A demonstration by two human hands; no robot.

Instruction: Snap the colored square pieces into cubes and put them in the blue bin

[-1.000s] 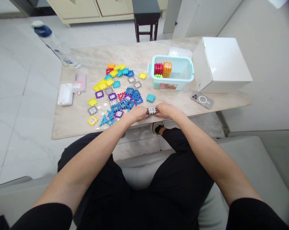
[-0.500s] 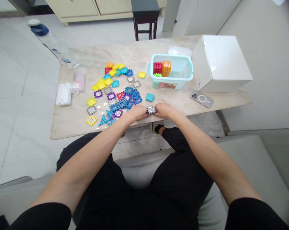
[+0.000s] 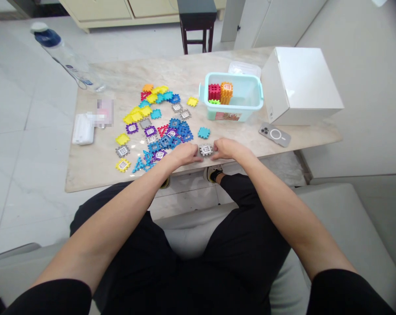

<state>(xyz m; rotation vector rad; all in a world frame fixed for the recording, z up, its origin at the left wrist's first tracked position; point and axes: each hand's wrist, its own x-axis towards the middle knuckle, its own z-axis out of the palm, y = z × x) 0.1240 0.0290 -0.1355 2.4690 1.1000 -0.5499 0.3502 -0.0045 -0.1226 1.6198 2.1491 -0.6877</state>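
Both my hands meet at the near edge of a marble table [image 3: 96,162]. My left hand [image 3: 183,154] and my right hand [image 3: 227,148] are closed from either side on a small grey block of interlocking tiles [image 3: 206,150]. Just beyond it lies a single cyan tile [image 3: 203,132]. A heap of blue, purple, yellow and grey tiles [image 3: 158,127] spreads over the table to the left of my hands.
A light teal bin [image 3: 250,105] holds red and orange tile cubes [image 3: 220,92]. A white box [image 3: 299,83] and a phone [image 3: 274,134] lie to the right. A water bottle [image 3: 65,54] and a white pack [image 3: 83,129] are at the left. A dark stool [image 3: 195,19] stands beyond the table.
My hands stay closed on the grey tile block with only small finger shifts. The camera view has drifted slightly, moving the table a little left in the picture.
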